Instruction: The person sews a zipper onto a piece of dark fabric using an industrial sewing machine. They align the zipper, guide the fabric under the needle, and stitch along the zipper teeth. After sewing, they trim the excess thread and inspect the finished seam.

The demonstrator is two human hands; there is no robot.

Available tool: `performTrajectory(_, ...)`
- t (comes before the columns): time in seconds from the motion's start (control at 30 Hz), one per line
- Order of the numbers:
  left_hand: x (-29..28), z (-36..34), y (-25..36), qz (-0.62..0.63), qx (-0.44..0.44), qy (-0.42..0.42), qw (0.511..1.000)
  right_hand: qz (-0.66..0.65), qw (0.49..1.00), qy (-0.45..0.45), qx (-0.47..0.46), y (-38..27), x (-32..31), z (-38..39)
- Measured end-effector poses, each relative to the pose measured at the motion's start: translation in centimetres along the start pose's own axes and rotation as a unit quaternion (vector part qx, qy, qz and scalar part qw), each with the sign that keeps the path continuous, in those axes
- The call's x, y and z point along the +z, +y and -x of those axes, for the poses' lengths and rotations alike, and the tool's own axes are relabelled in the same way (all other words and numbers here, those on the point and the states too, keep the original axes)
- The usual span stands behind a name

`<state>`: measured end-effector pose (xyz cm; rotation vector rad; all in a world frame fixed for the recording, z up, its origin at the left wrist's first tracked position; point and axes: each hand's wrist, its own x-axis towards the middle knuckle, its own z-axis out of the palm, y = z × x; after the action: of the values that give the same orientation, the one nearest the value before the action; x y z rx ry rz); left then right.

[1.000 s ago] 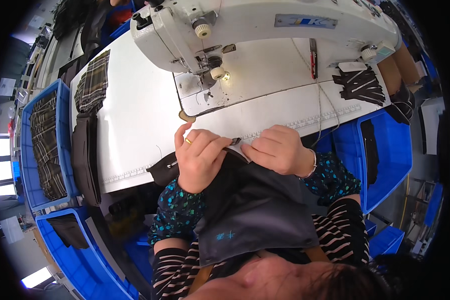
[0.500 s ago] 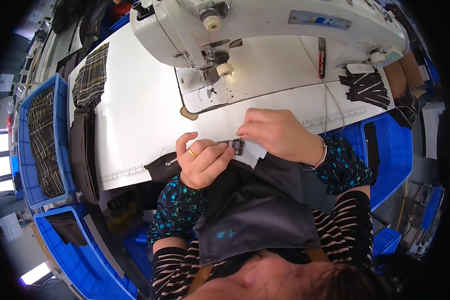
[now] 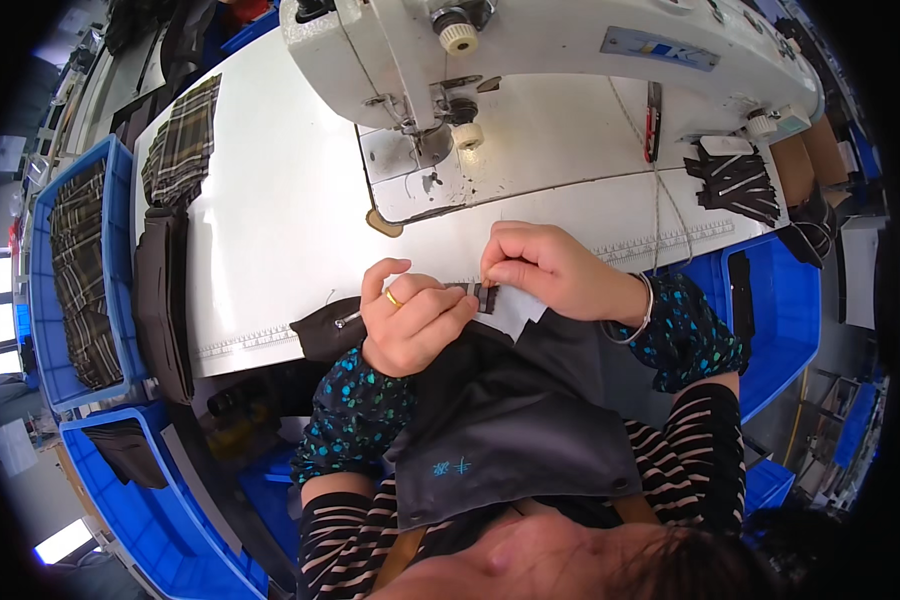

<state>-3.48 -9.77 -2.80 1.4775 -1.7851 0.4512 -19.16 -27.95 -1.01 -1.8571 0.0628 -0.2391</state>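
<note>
At the table's front edge my left hand [image 3: 415, 320], with a ring on it, is closed on a dark fabric piece [image 3: 320, 330]. A metal zipper pull [image 3: 346, 321] shows on the piece, left of the hand. Beyond those fingers the piece's striped dark end [image 3: 487, 298] sticks out, with white material [image 3: 515, 308] beside it. My right hand [image 3: 555, 268] pinches just above that end; fingertips hide what is between them. Behind both hands stands a white sewing machine [image 3: 560, 50], its needle area [image 3: 425, 140] apart from the fabric.
Plaid pieces [image 3: 182, 140] and a dark fabric stack [image 3: 162, 300] lie on the table's left. Blue bins [image 3: 120, 230] stand beside it. Rightward are a red-and-black tool [image 3: 653, 122], cord [image 3: 658, 200], and dark strips [image 3: 735, 185]. A ruler strip [image 3: 660, 243] runs along the front edge.
My right hand's fingers have curled in more tightly at the piece's end. The left hand keeps its hold, and the whole view has shifted slightly.
</note>
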Motion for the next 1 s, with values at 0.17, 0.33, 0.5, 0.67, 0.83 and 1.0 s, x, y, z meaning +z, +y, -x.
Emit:
performTrajectory(0.17, -0.1, -0.6, -0.9, 0.162, -0.146, -0.028, 0.976, -0.353, 0.914, -0.038, 0.197, 0.5, 0.9, 0.0)
performTrajectory(0.33, -0.2, -1.1, -1.7, 0.402, -0.36, -0.098, 0.836, -0.444, 0.855, 0.007, 0.269, -0.4, 1.3, -0.2)
performTrajectory(0.5, -0.6, -1.0, -2.4, 0.441, -0.349, -0.116, 0.819, -0.469, 0.832, 0.012, 0.295, -1.0, 1.5, -0.3)
performTrajectory(0.67, -0.6, -1.3, -2.5, 0.479, -0.373, -0.141, 0.782, -0.427, 0.85, 0.045, 0.304, -1.4, 1.2, -0.2)
performTrajectory(0.83, -0.7, -1.3, -2.4, 0.471, -0.364, -0.133, 0.792, -0.381, 0.868, 0.048, 0.314, -2.0, 1.4, -0.3)
performTrajectory(1.0, -0.9, -1.2, -2.4, 0.49, -0.372, -0.139, 0.776, -0.453, 0.851, -0.019, 0.267, -1.0, 1.4, 0.1)
